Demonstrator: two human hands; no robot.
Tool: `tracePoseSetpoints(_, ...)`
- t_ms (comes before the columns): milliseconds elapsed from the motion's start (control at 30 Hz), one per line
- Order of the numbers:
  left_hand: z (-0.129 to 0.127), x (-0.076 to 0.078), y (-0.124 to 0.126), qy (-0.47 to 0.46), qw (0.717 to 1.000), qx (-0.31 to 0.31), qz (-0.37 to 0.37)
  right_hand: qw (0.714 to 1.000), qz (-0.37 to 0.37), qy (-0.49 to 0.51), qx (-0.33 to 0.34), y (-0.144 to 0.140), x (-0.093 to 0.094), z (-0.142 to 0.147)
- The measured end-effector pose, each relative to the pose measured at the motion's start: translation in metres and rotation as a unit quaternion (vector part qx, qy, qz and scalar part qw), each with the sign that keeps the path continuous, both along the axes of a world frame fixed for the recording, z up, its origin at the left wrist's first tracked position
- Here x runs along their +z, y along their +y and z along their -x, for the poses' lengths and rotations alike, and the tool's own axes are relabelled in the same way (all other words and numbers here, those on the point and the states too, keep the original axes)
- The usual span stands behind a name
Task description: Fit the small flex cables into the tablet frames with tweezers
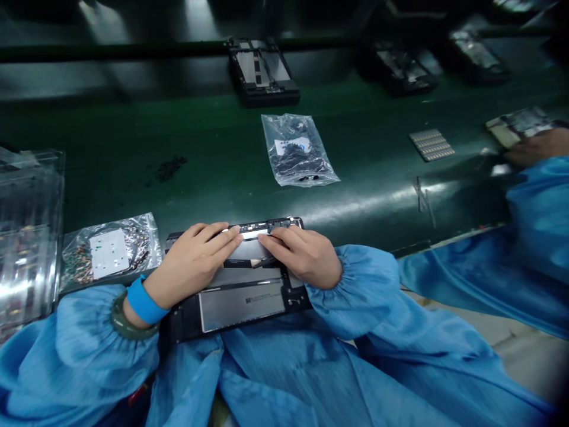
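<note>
An opened tablet (262, 302) lies tilted at the table's front edge, its silver battery panels and inner parts exposed. Across its left upper side rests my left hand (195, 255), fingers stretched out flat and fingertips at a bright strip (249, 235) near the far edge. My right hand (306, 252) sits on the upper right of the tablet, fingers slightly bent but apart, fingertips touching the same edge area. Between the hands, a dark strip with a pale tip (255, 263) crosses the panels; what it is I cannot tell.
Left stand a bag of small wired parts (109, 252) and clear plastic trays (31, 231). Ahead lie a bag of black pieces (300, 151), loose black bits (171, 169) and another opened device (264, 74). A co-worker's hand (540, 148) is at the right, beyond a component sheet (431, 145).
</note>
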State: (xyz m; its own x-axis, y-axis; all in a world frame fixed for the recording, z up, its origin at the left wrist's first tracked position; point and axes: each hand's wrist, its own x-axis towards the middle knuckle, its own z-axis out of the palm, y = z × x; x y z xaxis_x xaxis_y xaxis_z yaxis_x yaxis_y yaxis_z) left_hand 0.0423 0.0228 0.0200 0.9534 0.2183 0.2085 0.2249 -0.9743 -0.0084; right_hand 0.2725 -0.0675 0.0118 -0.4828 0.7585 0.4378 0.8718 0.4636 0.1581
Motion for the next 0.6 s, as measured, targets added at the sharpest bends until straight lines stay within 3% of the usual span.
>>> tracePoseSetpoints(267, 0.001, 0.0, 0.0, -0.002, 1.0, 0.004, 0.022, 0.999, 0.014, -0.046, -0.023, -0.01, 0.017, -0.005)
tracePoseSetpoints(400, 0.005, 0.001, 0.009, -0.023, 0.988, 0.028, 0.152, 0.985, 0.071, 0.129, -0.094, -0.032, 0.023, -0.029)
tracePoseSetpoints(500, -0.001, 0.001, 0.015, -0.042, 0.967, 0.101, 0.228, 0.914, 0.188, 0.273, -0.235, -0.047, 0.016, -0.038)
tracePoseSetpoints(600, -0.014, 0.001, 0.016, 0.006, 0.968, 0.162, 0.189, 0.813, 0.339, 0.353, -0.315, -0.052, 0.007, -0.035)
